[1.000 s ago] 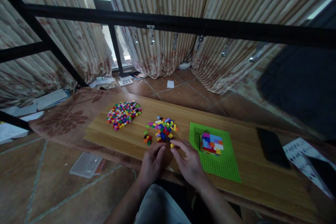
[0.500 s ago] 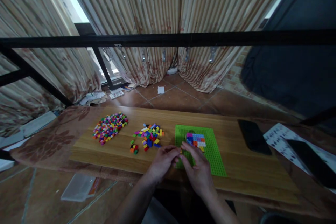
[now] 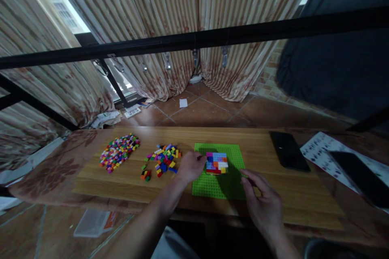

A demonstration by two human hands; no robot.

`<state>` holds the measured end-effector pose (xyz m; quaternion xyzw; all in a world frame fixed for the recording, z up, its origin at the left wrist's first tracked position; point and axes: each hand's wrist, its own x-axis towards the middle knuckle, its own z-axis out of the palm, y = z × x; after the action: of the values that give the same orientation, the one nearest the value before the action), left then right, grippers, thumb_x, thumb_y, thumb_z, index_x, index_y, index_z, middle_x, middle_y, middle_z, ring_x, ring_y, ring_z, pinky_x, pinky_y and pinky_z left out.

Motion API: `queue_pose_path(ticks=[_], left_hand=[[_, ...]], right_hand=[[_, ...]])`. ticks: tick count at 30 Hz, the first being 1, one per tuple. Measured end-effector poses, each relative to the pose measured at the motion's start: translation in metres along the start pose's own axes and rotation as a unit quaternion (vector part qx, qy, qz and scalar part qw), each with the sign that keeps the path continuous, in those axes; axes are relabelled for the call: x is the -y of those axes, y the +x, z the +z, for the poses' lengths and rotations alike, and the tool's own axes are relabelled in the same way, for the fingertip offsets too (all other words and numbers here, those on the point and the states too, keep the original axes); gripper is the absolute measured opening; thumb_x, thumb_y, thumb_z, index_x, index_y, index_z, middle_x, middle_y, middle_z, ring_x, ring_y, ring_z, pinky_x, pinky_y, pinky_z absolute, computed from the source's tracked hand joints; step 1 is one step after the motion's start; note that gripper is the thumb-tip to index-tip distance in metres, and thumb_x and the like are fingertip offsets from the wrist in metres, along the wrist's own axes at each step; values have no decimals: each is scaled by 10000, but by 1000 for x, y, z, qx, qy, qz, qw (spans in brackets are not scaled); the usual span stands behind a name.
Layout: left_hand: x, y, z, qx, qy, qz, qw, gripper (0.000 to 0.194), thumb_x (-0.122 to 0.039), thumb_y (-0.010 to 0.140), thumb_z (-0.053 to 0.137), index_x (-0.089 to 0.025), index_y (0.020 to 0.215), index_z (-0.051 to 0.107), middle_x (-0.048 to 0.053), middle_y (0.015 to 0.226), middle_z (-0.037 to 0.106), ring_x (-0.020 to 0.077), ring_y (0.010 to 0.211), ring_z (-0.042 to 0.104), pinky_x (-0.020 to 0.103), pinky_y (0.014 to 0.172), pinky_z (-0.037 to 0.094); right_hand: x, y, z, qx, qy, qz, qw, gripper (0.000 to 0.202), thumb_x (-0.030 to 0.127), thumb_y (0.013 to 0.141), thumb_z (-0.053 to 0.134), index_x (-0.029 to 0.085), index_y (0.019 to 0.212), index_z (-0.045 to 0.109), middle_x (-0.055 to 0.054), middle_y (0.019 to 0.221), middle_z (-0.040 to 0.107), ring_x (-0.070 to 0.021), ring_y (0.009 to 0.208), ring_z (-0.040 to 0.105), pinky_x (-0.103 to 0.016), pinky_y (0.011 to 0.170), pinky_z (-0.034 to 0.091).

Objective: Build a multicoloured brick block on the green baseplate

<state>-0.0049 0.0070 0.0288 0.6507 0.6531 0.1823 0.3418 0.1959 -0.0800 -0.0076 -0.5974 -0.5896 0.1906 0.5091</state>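
— Hands first: positions?
— Left hand (image 3: 192,166) over the baseplate's left edge, fingertips just beside the brick block; contact unclear. Right hand (image 3: 264,198) at the opposite edge, thumb and forefinger nearly meeting.
— Gripping anything?
— Cannot tell for either; the left's fingers are curled, the right's tips too small to resolve.
— Block location?
— Multicoloured brick block (image 3: 216,162) on the green studded baseplate (image 3: 206,188), between the hands.
— Surroundings?
— Wooden worktop (image 3: 121,183). Left of the hands: a scattered brick pile (image 3: 164,158), a small brick cluster (image 3: 146,175), then a denser brick heap (image 3: 120,151). Right: a black slab-like device (image 3: 288,149), and a printed sheet (image 3: 316,145) partly under a dark phone-like device (image 3: 358,174). Black rail (image 3: 182,42) spans the view beyond.
— Obstruction?
— Left hand sits between scattered pile and block. Left forearm slants in across the near edge; right wrist comes up from lower right.
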Motion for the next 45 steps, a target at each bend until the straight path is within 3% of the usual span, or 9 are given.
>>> queue_pose_path(ticks=[9,13,20,28,33,36,39,42,45], left_hand=[[-17,-3,-2,-33,137,-5,990,348,-340,856,522,-171,581,651,-6,488,484,123,502,435,261,522,223],[-13,0,0,-28,83,-11,996,359,-361,832,549,-170,539,630,-31,439,408,111,479,385,252,501,218],[7,12,9,8,-89,-36,995,336,-386,761,594,-154,517,594,-64,444,342,79,460,312,233,454,205],[15,19,17,-8,-115,-47,992,307,-376,706,645,-147,506,604,-70,430,356,73,462,328,226,459,224],[12,15,11,-24,-127,-33,991,335,-437,669,684,-150,520,597,-73,435,353,74,474,335,222,466,224],[15,1,-1,-53,-169,-30,984,445,-550,731,605,-157,529,551,-64,462,361,79,478,330,229,468,232],[30,-29,-16,-93,-224,-6,970,457,-560,806,508,-162,581,535,-54,503,387,85,493,351,231,487,257],[58,-69,-29,-107,-232,23,967,421,-510,812,529,-166,571,498,-55,517,373,82,508,352,222,497,262],[93,-105,-40,-123,-229,6,966,367,-479,813,546,-153,645,574,-49,556,430,87,537,386,214,516,293]], right_hand=[[-19,21,0,4,5,13,1000,267,368,893,512,212,1029,679,-76,1013,679,-191,892,645,-352,815,529],[-15,38,8,66,-6,-7,998,302,328,892,490,209,1124,643,-87,1086,654,-191,896,637,-368,827,529],[-15,49,29,167,8,-59,984,461,230,828,530,265,1288,547,-70,1294,586,-234,1209,531,-477,1041,412],[-24,48,33,187,7,-54,981,463,293,837,559,246,1297,538,-92,1314,576,-247,1203,537,-495,1032,412],[-26,44,34,173,26,-48,983,466,355,850,561,220,1295,538,-113,1296,591,-251,1173,565,-490,1000,435],[-28,35,27,132,44,-24,990,492,408,847,567,209,1296,532,-123,1252,613,-243,1099,604,-472,959,465],[-30,21,15,52,37,31,997,478,457,839,564,195,1239,582,-125,1152,650,-235,975,641,-434,883,499],[-25,5,3,15,22,88,996,457,481,834,560,188,1178,627,-121,1126,663,-239,950,647,-412,863,499],[-10,-11,1,33,6,105,994,431,501,822,563,203,1119,658,-101,1137,668,-261,1013,634,-428,922,470]])
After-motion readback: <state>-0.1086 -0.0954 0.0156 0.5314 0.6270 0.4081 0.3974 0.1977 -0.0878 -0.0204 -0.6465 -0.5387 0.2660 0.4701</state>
